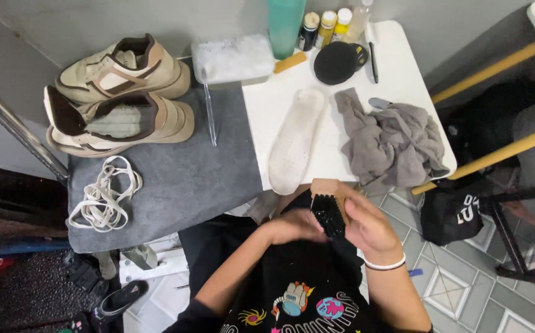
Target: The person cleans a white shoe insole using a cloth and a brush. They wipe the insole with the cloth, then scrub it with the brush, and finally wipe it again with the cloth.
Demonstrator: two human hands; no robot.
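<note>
My right hand [369,225] grips a wooden brush with black bristles [328,213], held close to my body below the table edge. My left hand [292,227] touches the bristles from the left side. Just above the brush a white insole [295,140] lies on the white table [397,71]. A crumpled grey cloth [394,142] sits to the right of the insole. Two beige sneakers [119,92] without laces rest on their sides on a grey mat [181,179], with the loose white laces [104,194] below them.
At the back of the table stand a teal bottle [284,21], several small bottles [329,24], a clear tub [233,58], a round black brush [336,61] and a pen [373,61]. A black bag [452,213] sits on the tiled floor to the right. Yellow bars [495,154] cross at right.
</note>
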